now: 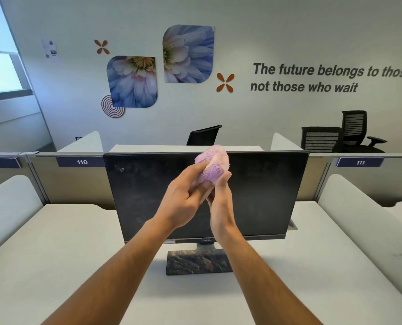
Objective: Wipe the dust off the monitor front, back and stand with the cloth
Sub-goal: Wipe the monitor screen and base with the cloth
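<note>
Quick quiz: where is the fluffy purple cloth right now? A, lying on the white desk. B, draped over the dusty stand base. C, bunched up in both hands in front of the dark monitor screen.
C: the fluffy purple cloth is gripped by the left hand and right hand before the dark monitor screen.

An office: numbered desk partitions (82, 162), swivel chairs (354, 132), wall slogan (331, 77).

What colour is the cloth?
Lilac with a cream patch; the cloth shows best in the head view.

White desk (66, 254), low dividers on both sides. Only the monitor stand (198, 262) sits on it: flat dark rectangular base, dusty, roughly mid-desk toward the back.
</note>
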A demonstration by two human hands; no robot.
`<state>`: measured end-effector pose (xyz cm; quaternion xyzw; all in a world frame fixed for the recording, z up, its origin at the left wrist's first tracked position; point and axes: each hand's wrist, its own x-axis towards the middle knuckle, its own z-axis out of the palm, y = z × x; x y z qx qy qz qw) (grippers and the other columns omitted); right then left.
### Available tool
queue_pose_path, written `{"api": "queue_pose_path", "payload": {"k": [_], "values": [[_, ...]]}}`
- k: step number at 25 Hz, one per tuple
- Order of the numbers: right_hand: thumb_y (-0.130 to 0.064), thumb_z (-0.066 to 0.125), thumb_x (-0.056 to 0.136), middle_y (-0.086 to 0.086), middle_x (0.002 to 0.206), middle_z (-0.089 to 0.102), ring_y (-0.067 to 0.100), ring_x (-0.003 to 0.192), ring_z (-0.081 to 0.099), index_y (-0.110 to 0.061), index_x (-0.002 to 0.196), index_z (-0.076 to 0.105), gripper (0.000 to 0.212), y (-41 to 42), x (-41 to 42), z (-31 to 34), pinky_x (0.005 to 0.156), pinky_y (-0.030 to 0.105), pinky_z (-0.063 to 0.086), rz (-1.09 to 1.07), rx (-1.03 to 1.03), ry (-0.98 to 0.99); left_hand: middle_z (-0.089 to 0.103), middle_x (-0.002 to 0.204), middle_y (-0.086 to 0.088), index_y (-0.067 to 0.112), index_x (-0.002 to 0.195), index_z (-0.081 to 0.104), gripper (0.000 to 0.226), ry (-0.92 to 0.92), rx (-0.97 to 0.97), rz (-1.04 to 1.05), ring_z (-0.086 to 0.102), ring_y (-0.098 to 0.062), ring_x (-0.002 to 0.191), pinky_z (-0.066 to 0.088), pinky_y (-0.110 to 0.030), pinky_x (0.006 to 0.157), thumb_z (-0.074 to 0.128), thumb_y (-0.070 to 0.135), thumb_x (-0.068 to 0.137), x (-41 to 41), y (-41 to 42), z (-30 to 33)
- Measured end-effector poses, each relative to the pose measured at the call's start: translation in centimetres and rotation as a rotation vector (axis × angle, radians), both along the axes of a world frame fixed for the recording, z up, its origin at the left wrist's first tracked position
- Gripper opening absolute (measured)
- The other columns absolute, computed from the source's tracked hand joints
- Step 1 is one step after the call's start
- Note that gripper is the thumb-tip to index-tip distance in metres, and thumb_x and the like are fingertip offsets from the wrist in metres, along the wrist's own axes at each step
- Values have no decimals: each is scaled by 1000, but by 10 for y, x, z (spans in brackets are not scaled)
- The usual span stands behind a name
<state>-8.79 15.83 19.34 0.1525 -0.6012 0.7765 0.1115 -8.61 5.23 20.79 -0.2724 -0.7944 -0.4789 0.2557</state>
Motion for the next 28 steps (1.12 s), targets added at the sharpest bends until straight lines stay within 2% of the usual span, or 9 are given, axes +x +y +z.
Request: {"api": "queue_pose_path", "payload": {"k": [2, 5, 8, 10, 12, 14, 16, 20, 28], "values": [[-73, 51, 81, -9, 136, 56, 9, 122, 57, -37, 144, 38, 74, -3, 4, 9, 96, 30, 52, 6, -40, 71, 56, 132, 21, 42, 137, 45, 41, -23, 0, -65, 57, -7, 119, 53, -24, 92, 53, 31, 98, 3, -1, -4], [-52, 67, 83, -12, 123, 63, 10, 110, 64, -36, 132, 51, 54, -2, 1, 25, 89, 33, 57, -114, 64, 137, 54, 134, 24, 41, 140, 43, 42, 38, -14, -44, 53, -3, 124, 45, -18, 98, 49, 29, 100, 4, -13, -7], [-36, 68, 88, -6, 109, 69, 9, 98, 65, -22, 121, 63, 35, 1, -7, 45, 82, 26, 56, -353, 199, 300, 55, 138, 8, 24, 139, 50, 40, 223, -109, 229, 50, -9, 128, 44, -31, 105, 47, 24, 99, -7, -42, -4], [-23, 69, 86, 1, 113, 67, 15, 101, 61, -17, 122, 62, 38, -1, -20, 59, 86, 28, 52, -628, 528, 521, 53, 140, -4, 15, 139, 49, 41, 258, -224, 497, 45, -18, 133, 38, -37, 110, 49, 23, 98, -21, -60, 5], [-9, 70, 78, 7, 123, 62, 25, 112, 56, -14, 128, 58, 52, -10, -34, 68, 94, 37, 46, -748, 887, 671, 45, 148, -10, 11, 144, 43, 46, 209, -398, 610, 34, -23, 141, 25, -39, 116, 49, 22, 99, -36, -71, 15], [-9, 65, 81, 5, 136, 55, 27, 124, 48, -17, 135, 52, 56, -20, -45, 69, 101, 41, 38, -644, 1189, 662, 39, 152, -11, 10, 148, 37, 49, 157, -544, 598, 26, -24, 145, 15, -38, 120, 46, 23, 101, -47, -79, 17], [-15, 56, 89, 0, 143, 48, 26, 131, 41, -23, 140, 44, 54, -26, -55, 61, 105, 42, 33, -530, 1392, 604, 40, 152, -8, 11, 148, 37, 47, 118, -607, 559, 26, -22, 145, 12, -37, 121, 40, 26, 103, -52, -84, 17], [-15, 56, 89, 0, 139, 52, 25, 130, 43, -22, 140, 47, 52, -17, -61, 54, 107, 41, 34, -566, 1386, 632, 48, 145, -8, 11, 143, 45, 44, 130, -626, 569, 38, -23, 136, 17, -37, 119, 37, 29, 103, -57, -87, 16], [-2, 61, 80, 5, 137, 56, 27, 130, 46, -16, 133, 56, 55, 76, -66, 42, 113, 40, 28, -753, 1242, 535, 42, 150, -8, 11, 144, 43, 45, 104, -619, 577, 31, -23, 143, 9, -34, 120, 37, 30, 104, -55, -82, 15]]}}
